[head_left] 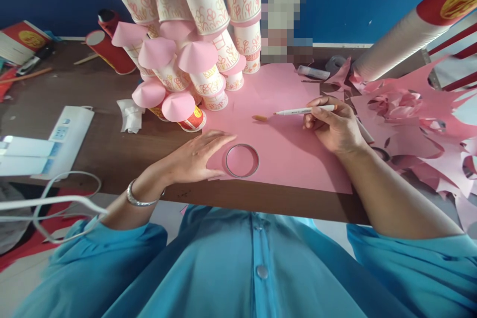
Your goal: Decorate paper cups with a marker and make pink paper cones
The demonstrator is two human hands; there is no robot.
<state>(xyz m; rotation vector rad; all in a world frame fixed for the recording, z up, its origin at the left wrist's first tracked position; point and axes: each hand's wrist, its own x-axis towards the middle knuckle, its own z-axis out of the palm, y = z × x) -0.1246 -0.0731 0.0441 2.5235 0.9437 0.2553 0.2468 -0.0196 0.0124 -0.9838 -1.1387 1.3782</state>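
A large pink paper sheet [294,149] lies flat on the brown table. On its near left part rests a thin round ring [242,161]. My left hand [194,156] lies beside the ring, palm down with its fingers spread, over the sheet's left edge, and holds nothing. Above the right part of the sheet, my right hand [331,124] grips a white marker [303,111] between thumb and fingers, its tip pointing left. Just left of the tip is a small orange-brown piece [260,118].
Paper-cup towers [208,15] with pink cones stand behind the sheet. Cut pink scraps [417,129] pile up at right, below a tall tube [395,39]. At left are a power strip [69,134], a crumpled tissue [130,115] and a white cable [55,201].
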